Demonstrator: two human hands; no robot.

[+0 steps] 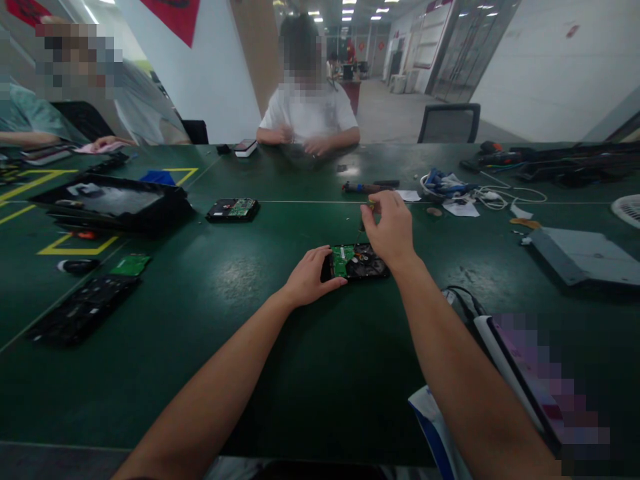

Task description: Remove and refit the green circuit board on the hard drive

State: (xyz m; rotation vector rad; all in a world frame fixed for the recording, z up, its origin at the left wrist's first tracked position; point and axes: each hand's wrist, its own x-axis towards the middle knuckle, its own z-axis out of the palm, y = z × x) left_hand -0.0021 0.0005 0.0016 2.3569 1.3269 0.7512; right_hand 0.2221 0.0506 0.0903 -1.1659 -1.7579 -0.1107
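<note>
1. Forearms, both bare and both mine, reach from the near table edge to the hard drive (357,261), which lies flat on the green table (240,313) with its circuit board up.
2. Left hand (309,275): at the drive's left end, thumb and fingers clasping that edge and pinning it to the mat.
3. Right hand (391,230): above the drive's far side, pinched around a small screwdriver (371,207), whose thin shaft points down at the board.
4. Handling, as I judge it: the drive is a rigid, dense metal block that could slide on the mat. The exposed green board is the delicate part, so the bare side edges are the places to grip.
5. Right of the drive, near me: a dark device with a white edge (493,337). Further right: a grey metal cover (585,257).
6. Beyond the drive, to the right: a tangle of cables (450,185).
7. Beyond the drive, to the left: a second drive (233,209), also board up. Further left: a black tray (110,203), a loose green board (131,265) and a black panel (83,308).
8. Across the table from the drive: a seated person (309,113), whose hands rest on the table.
</note>
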